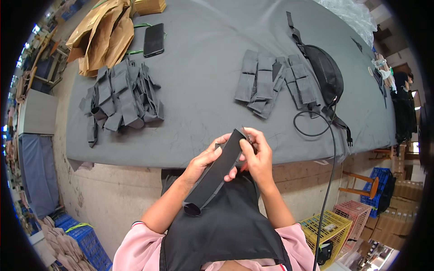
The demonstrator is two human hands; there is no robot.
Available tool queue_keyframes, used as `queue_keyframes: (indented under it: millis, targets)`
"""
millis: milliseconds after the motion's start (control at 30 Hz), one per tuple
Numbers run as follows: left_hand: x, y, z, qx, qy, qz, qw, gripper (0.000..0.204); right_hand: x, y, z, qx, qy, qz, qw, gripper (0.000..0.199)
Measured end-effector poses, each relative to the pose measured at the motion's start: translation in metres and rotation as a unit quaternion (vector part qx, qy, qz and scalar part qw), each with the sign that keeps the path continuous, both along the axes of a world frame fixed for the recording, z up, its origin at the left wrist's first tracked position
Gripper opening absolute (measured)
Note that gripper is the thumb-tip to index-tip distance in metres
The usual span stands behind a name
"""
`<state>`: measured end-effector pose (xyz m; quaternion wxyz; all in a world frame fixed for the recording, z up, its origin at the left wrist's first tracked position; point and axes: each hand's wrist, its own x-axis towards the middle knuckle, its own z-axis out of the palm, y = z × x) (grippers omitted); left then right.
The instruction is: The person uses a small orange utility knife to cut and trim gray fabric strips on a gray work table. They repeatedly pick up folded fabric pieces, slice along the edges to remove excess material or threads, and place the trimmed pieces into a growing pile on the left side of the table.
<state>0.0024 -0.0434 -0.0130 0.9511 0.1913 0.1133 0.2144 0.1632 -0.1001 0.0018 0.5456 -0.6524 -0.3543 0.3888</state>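
Note:
A long dark grey fabric tube [214, 174] slants across my lap in front of the table edge, its lower end rolled open near my apron. My left hand [204, 161] grips it along the side, thumb on top and fingers underneath. At the upper end, my right hand [258, 157] pinches the fabric between thumb and fingers. Something small and dark shows by the right fingers; what it is I cannot make out. Beyond my hands lie a large pile of grey fabric pieces [124, 92] on the left and a smaller group of sewn grey pieces [257, 81] on the right.
On the grey-covered table [194, 58] are a black phone [153, 39], a brown paper bag [101, 36] and a black waist bag [323, 72] with a cable [333, 158] running down past the edge. Plastic crates [327, 226] and a wooden stool [366, 187] stand at lower right.

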Motion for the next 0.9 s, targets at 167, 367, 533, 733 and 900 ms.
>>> queue_keyframes:
  millis: [167,367,533,733,900]
  targets:
    - [0.002,0.004,0.009,0.099,0.138,0.007,0.985,0.059,0.003,-0.008,0.011,0.105,-0.295,-0.004,0.950,0.022]
    - [0.002,0.000,0.020,0.255,0.294,0.041,0.921,0.053,0.002,0.001,0.013,0.104,-0.342,-0.024,0.933,0.021]
    - [-0.001,0.002,0.022,0.533,0.385,0.148,0.738,0.045,0.003,-0.001,0.018,0.118,-0.335,-0.024,0.935,0.018]
    - [0.004,-0.006,0.039,0.589,0.473,0.179,0.631,0.048,0.005,-0.010,0.019,0.094,-0.302,-0.052,0.947,0.019]
    - [0.006,-0.007,0.041,0.662,0.477,0.213,0.538,0.050,0.001,-0.010,0.019,0.097,-0.414,-0.015,0.905,0.021]
